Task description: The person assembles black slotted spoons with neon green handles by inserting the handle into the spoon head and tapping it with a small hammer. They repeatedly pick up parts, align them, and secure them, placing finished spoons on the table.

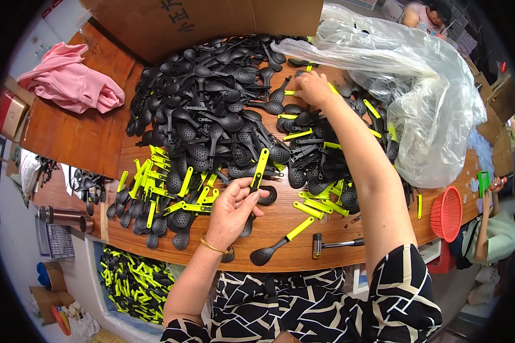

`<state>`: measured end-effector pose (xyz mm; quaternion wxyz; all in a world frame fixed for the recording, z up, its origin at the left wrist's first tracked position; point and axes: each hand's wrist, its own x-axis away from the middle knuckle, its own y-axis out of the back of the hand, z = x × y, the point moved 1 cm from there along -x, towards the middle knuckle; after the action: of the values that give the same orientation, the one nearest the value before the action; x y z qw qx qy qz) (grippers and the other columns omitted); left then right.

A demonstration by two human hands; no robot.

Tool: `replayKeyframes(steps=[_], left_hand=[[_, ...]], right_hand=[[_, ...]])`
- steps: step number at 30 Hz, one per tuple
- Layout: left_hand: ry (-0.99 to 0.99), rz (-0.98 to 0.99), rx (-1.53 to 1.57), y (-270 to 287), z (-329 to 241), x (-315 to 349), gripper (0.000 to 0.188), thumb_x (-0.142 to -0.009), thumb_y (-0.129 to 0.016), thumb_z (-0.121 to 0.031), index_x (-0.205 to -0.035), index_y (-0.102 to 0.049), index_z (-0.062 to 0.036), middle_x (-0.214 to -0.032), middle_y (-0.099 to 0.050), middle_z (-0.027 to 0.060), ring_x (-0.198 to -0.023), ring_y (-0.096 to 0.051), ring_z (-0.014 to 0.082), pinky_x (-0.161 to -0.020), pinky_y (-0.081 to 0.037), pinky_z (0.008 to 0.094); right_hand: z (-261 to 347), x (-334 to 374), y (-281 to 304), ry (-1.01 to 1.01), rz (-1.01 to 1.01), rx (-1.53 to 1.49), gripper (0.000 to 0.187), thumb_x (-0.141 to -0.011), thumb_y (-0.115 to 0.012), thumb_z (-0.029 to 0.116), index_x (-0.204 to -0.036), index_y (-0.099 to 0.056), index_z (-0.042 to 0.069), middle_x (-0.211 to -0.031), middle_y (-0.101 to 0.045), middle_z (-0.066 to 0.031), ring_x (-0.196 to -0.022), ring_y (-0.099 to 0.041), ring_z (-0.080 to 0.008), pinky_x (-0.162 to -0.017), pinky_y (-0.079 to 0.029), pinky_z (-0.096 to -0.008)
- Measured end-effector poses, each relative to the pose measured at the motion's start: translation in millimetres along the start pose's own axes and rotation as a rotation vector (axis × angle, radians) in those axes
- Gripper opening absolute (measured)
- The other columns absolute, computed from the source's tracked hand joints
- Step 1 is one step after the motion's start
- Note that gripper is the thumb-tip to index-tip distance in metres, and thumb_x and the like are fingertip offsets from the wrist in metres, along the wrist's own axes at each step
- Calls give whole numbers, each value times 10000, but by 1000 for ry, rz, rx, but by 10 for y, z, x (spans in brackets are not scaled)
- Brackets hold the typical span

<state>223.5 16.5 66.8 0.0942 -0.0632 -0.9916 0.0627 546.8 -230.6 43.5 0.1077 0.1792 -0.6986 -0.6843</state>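
My left hand (233, 208) holds a slotted spoon with a yellow-green handle (260, 167), its black head near my fingers at the table's front. My right hand (312, 88) reaches far across the table and touches a yellow-green handle piece at the edge of a big heap of black slotted spoon heads (212, 97). A row of finished spoons with yellow-green handles (154, 194) lies left of my left hand. One finished spoon (280, 243) lies alone by the front edge.
A small mallet (332, 244) lies at the table's front edge. A large clear plastic bag (423, 97) spreads at the right, a cardboard box (200, 20) at the back, a pink cloth (68, 83) at the left. A red basket (446, 212) and another person (498, 228) are at the right.
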Motion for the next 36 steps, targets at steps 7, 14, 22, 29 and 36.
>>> replayKeyframes(steps=[7,14,22,29,36], left_hand=[[-25,30,-3,-75,7,-271,305,-1083,-609,-81,-1364,-573,31,-1169,-762,131,-786,-681,87,-736,-566,228],[-15,68,-16,-243,12,-330,320,-1088,-601,-91,-1379,-561,36,-1185,-755,133,-791,-690,101,-751,-567,235],[-60,37,-14,-392,-11,-424,303,-1081,-613,-88,-1356,-567,32,-1156,-762,129,-792,-687,104,-733,-558,234],[-92,38,-49,-574,-176,-179,323,-1081,-606,-70,-1382,-554,34,-1176,-755,126,-822,-694,86,-756,-583,230],[-150,-2,-200,-617,-255,67,318,-1065,-611,-34,-1372,-583,47,-1153,-760,108,-832,-694,79,-757,-572,220]], right_hand=[[-385,345,-30,41,82,-335,220,-951,-743,270,-1137,-706,159,-1079,-765,-50,-1129,-682,-249,-1022,-400,-458],[-674,646,-74,-20,58,-978,197,-984,-735,194,-1132,-706,68,-944,-749,-40,-855,-713,-159,-784,-559,-330],[166,1292,752,95,132,-1723,415,-957,-785,91,-1336,-622,51,-1042,-724,-28,-978,-713,-126,-905,-574,-279],[590,1862,1275,316,97,-1029,162,-924,-807,134,-1048,-770,38,-978,-785,-56,-932,-741,-138,-847,-586,-308],[782,2169,1350,329,80,-972,155,-916,-818,130,-1036,-777,40,-981,-779,-50,-930,-719,-144,-848,-568,-323]])
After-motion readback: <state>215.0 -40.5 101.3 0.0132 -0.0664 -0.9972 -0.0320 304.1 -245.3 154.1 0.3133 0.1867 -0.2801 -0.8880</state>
